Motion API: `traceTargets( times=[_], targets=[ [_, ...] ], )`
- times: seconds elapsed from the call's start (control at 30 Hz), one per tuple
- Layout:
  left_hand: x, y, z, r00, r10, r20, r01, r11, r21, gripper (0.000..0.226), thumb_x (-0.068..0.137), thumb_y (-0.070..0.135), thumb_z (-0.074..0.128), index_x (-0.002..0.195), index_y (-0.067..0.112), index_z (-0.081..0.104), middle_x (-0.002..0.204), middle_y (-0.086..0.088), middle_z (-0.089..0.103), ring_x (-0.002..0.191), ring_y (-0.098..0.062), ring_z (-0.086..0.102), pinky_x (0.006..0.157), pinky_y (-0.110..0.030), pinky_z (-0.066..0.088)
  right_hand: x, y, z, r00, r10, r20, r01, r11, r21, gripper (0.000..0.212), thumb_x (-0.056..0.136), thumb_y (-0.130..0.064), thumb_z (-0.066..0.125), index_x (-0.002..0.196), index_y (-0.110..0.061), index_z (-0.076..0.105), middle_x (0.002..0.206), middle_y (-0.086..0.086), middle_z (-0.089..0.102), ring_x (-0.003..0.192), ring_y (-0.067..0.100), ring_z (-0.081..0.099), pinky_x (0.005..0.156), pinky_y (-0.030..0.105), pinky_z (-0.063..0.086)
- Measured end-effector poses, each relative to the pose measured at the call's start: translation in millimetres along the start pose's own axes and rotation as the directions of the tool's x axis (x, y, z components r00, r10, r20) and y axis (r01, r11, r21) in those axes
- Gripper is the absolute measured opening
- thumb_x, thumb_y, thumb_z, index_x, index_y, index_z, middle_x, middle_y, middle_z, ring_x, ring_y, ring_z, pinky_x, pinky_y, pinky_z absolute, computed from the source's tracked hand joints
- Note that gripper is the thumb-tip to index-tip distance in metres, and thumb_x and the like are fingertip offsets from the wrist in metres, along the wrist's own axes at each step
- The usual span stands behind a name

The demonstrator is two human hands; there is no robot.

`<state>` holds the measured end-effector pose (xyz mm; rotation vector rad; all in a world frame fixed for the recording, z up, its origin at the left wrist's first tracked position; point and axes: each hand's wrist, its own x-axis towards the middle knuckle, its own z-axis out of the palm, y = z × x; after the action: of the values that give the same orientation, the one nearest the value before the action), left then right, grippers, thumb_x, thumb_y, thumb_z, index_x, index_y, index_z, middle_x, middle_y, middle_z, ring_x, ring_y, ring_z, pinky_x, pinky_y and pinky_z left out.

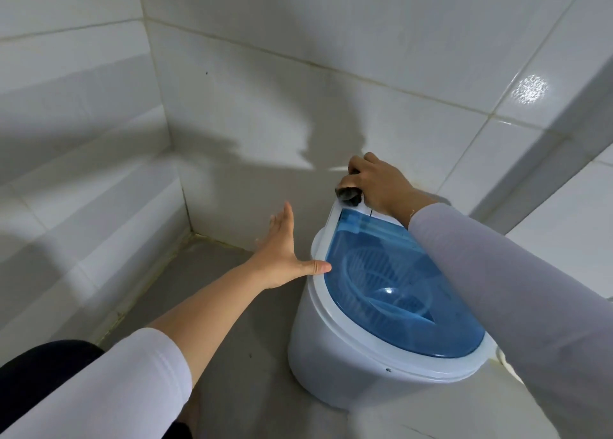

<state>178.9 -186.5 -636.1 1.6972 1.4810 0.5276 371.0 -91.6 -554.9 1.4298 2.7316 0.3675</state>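
A small white washing machine (331, 349) stands on the floor in a tiled corner. Its translucent blue lid (391, 289) is down, and a ribbed drum shows through it. My right hand (378, 181) reaches to the machine's far edge, where its fingers curl round a dark knob (349, 196) on the white control strip. My left hand (285, 249) is held flat with straight fingers beside the machine's left rim, the thumb tip touching the edge of the blue lid. It holds nothing.
White tiled walls (265, 74) close in on the left and behind the machine. A grey floor (205, 299) lies to the machine's left. My dark-clothed knee (36, 385) is at the lower left. A white ledge (564, 223) runs along the right.
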Motion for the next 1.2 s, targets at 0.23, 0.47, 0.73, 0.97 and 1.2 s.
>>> traceTargets(
  times=[0.23, 0.47, 0.73, 0.97, 1.2],
  targets=[
    [23.2, 7.9, -9.5, 1.0, -0.004, -0.024, 0.004, 1.0, -0.002, 0.131, 0.07, 0.052, 0.075, 0.146, 0.021, -0.027, 0.159, -0.001, -0.021, 0.147, -0.019, -0.017, 0.119, -0.054, 0.004, -1.1, 22.9, -20.9, 0.962, 0.273, 0.022, -0.272, 0.941, 0.202, 0.046, 0.088, -0.009, 0.053, 0.132, -0.02, 0.049, 0.12, 0.015, 0.053, 0.112, 0.035, 0.049, 0.092, 0.042, 0.043],
    [62.2, 20.8, -5.7, 0.998, 0.02, -0.054, -0.017, 0.999, 0.046, 0.126, 0.074, 0.05, 0.072, 0.146, 0.015, -0.025, 0.16, -0.004, -0.017, 0.148, -0.02, -0.016, 0.119, -0.054, 0.008, -23.8, -6.8, -11.7, 0.976, 0.184, 0.117, -0.213, 0.921, 0.326, 0.048, 0.082, -0.007, 0.055, 0.127, -0.024, 0.053, 0.113, 0.01, 0.054, 0.103, 0.032, 0.055, 0.087, 0.04, 0.046],
    [69.6, 19.4, -3.6, 0.999, -0.005, -0.033, 0.007, 0.999, 0.05, 0.129, 0.071, 0.049, 0.075, 0.147, 0.016, -0.025, 0.161, -0.004, -0.016, 0.147, -0.023, -0.016, 0.119, -0.055, 0.008, -27.1, -10.0, 5.3, 0.979, 0.188, 0.084, -0.205, 0.93, 0.306, 0.051, 0.08, 0.005, 0.047, 0.12, -0.022, 0.063, 0.09, 0.005, 0.041, 0.094, 0.032, 0.055, 0.077, 0.041, 0.047],
    [70.9, 23.2, -4.9, 1.0, 0.012, -0.009, -0.011, 0.994, 0.112, 0.126, 0.073, 0.051, 0.072, 0.147, 0.018, -0.024, 0.161, -0.004, -0.016, 0.148, -0.022, -0.015, 0.118, -0.056, 0.009, -18.8, -4.3, 14.2, 0.981, 0.193, 0.032, -0.195, 0.964, 0.181, 0.05, 0.081, 0.003, 0.05, 0.124, -0.02, 0.06, 0.102, 0.016, 0.05, 0.092, 0.033, 0.052, 0.065, 0.033, 0.035],
    [71.6, 26.6, -8.4, 1.0, 0.008, 0.028, -0.013, 0.982, 0.189, 0.126, 0.074, 0.053, 0.071, 0.145, 0.022, -0.027, 0.16, -0.003, -0.018, 0.147, -0.022, -0.017, 0.118, -0.058, 0.009, -1.9, 7.2, 15.6, 0.976, 0.214, 0.029, -0.215, 0.973, 0.088, 0.051, 0.082, 0.001, 0.051, 0.126, -0.023, 0.057, 0.108, 0.013, 0.048, 0.097, 0.032, 0.05, 0.064, 0.03, 0.035]
  ],
)
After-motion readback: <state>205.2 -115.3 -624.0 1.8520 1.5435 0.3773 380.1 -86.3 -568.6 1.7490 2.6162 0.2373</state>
